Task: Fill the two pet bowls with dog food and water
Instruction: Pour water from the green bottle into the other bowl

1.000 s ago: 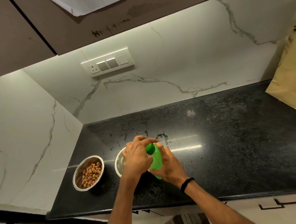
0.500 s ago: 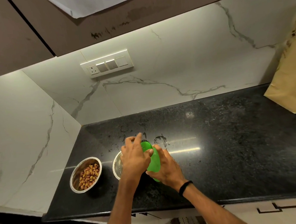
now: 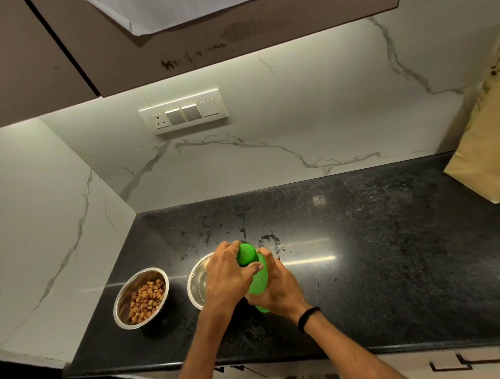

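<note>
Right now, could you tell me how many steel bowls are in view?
2: the kibble bowl at left; the second bowl beside it, partly behind the left hand.

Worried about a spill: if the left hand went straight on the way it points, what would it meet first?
Likely the green bottle's cap, which the left hand grips now; depth beyond is unclear.
</note>
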